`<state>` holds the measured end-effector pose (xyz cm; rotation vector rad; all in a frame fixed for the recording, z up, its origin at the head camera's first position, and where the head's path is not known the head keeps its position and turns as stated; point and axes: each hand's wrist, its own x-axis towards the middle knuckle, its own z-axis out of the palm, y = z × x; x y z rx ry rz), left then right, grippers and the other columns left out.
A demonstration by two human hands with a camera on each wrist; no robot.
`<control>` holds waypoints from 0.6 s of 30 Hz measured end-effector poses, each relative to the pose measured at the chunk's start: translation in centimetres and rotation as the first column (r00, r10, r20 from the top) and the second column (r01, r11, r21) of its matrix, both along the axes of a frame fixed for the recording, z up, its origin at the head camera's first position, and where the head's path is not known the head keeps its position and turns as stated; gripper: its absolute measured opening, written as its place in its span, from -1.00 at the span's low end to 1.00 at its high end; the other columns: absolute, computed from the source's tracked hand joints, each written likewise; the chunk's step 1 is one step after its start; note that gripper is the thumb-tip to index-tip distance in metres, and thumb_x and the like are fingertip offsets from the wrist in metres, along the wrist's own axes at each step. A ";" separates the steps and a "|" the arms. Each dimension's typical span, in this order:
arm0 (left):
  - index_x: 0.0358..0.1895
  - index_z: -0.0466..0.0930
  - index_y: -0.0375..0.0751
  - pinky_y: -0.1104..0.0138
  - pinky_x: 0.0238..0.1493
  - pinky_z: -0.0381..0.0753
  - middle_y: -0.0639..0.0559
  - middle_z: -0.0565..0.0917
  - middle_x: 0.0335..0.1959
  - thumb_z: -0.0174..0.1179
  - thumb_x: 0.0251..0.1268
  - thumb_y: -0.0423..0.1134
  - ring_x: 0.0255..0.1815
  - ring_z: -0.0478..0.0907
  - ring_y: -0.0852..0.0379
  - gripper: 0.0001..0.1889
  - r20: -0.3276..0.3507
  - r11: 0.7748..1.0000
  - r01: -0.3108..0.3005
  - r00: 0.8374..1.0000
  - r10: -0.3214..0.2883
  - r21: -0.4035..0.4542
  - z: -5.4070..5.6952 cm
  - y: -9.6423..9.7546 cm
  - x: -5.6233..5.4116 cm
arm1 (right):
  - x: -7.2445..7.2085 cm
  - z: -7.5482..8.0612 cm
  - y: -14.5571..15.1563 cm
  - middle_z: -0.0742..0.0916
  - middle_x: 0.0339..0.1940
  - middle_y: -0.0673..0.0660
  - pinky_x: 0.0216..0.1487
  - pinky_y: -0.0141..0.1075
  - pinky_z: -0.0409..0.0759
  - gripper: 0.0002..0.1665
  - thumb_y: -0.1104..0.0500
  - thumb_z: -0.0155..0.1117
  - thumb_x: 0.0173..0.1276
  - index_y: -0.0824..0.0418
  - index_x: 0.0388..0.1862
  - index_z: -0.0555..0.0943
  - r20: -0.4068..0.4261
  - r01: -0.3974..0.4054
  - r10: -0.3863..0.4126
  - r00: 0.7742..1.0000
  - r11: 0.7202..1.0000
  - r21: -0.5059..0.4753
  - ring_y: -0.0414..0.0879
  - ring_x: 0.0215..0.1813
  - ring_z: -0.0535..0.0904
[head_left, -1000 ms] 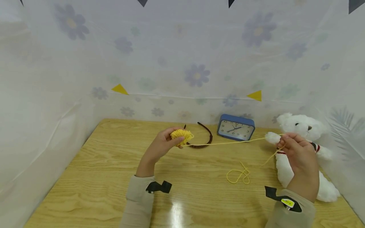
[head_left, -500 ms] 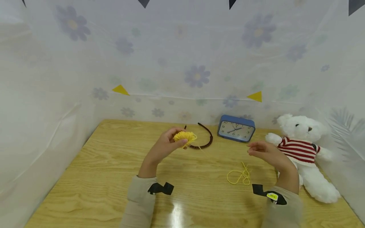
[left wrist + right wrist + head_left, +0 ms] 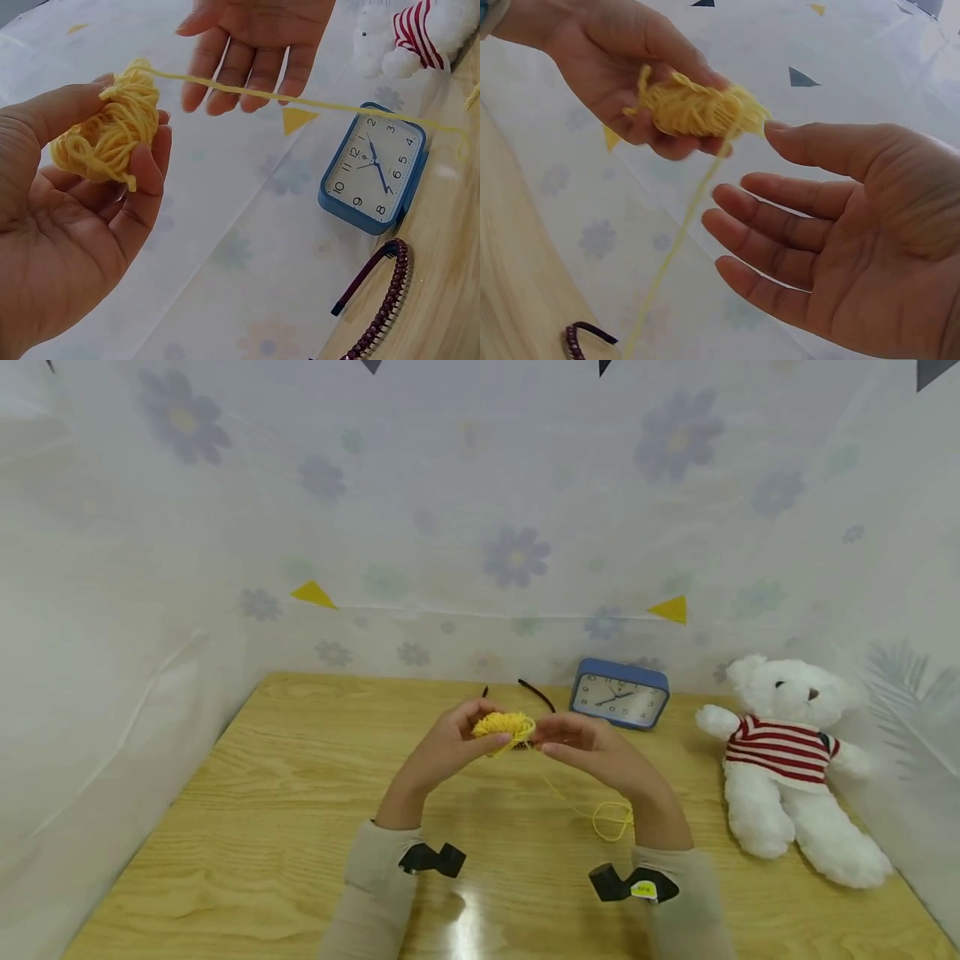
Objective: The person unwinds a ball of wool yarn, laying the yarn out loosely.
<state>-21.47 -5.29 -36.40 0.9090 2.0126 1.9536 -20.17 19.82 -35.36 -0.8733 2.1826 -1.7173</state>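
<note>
My left hand (image 3: 438,752) grips a small bundle of yellow yarn (image 3: 501,724) above the table, thumb on one side and fingers on the other. In the left wrist view, loops of the yarn bundle (image 3: 124,135) bulge out between thumb and fingers. A single strand (image 3: 300,102) runs from it toward the table. Beside the bundle is my right hand (image 3: 603,756), its fingers loosely bent and spread. The right wrist view shows the right thumb (image 3: 817,146) close to the bundle's end; whether it touches cannot be told. The other right fingers hold nothing.
Loose yarn loops (image 3: 611,840) lie on the wooden table (image 3: 262,827). Behind the hands is a dark beaded headband (image 3: 537,693), partly hidden. A blue alarm clock (image 3: 621,693) stands at the back, and a white teddy bear (image 3: 780,752) in a striped shirt sits at right.
My right hand has let go of the strand it held stretched out near the bear and moved left to the bundle. The left hand, still gripping the yarn, has shifted slightly right.
</note>
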 end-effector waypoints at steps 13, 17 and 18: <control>0.20 0.38 -0.30 0.36 -0.23 0.59 -0.16 0.49 -0.03 0.14 0.36 -0.30 -0.21 0.52 0.09 -0.62 0.006 0.998 -0.057 0.998 0.057 0.012 -0.1 -0.2 -0.2 | 0.5 0.2 -1.1 0.69 -0.43 0.01 -0.02 -0.27 0.56 -0.89 0.23 0.17 0.40 0.17 -0.26 0.65 0.015 0.148 -0.148 0.989 0.982 -0.117 -0.08 -0.25 0.60; 0.21 0.39 -0.29 0.35 -0.23 0.58 -0.17 0.49 -0.03 0.14 0.36 -0.30 -0.21 0.52 0.10 -0.61 0.019 0.998 -0.070 0.997 0.070 0.005 0.0 -0.4 -0.2 | 0.5 0.5 0.8 0.69 -0.46 -0.03 -0.01 -0.34 0.52 -0.83 0.28 0.13 0.42 0.14 -0.29 0.66 0.016 0.263 -0.268 0.963 0.929 -0.262 -0.13 -0.27 0.59; 0.21 0.39 -0.28 0.32 -0.22 0.59 -0.17 0.49 -0.03 0.14 0.36 -0.30 -0.20 0.52 0.10 -0.61 0.021 0.997 -0.072 0.997 0.072 0.003 0.0 -0.4 -0.2 | 0.4 0.6 1.3 0.69 -0.47 -0.02 -0.03 -0.34 0.52 -0.81 0.31 0.11 0.42 0.15 -0.30 0.67 0.025 0.288 -0.295 0.955 0.907 -0.307 -0.14 -0.29 0.59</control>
